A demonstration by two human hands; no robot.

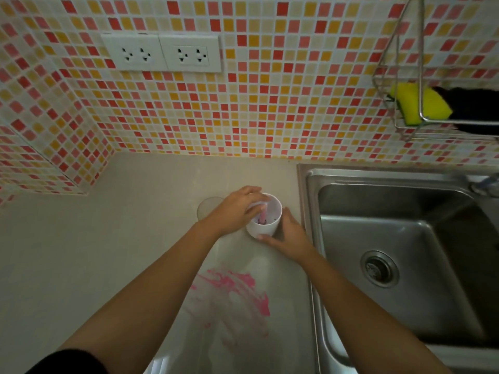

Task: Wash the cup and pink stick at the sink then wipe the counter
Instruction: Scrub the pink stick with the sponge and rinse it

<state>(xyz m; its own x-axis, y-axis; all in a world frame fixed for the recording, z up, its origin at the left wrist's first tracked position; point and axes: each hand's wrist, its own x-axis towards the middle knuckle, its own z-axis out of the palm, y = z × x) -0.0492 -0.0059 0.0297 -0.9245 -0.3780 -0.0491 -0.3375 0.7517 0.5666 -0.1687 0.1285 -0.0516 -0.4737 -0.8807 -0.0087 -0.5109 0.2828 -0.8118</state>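
Note:
A white cup [266, 225] stands upright on the beige counter [121, 238], just left of the steel sink [399, 238]. A pink stick [262, 215] leans inside the cup. My left hand [237, 211] reaches over the cup's left rim, fingers pinched on the stick's top. My right hand [289, 236] wraps the cup's right and front side. A smeared pink stain [237, 290] covers the counter in front of the cup.
A faint round mark [209, 207] shows on the counter behind my left hand. A wire rack [405, 114] on the tiled wall holds a yellow sponge [421, 106] and a dark cloth [475, 106]. Two double sockets [162, 52] sit on the wall. A tap [486, 184] is at the sink's far right.

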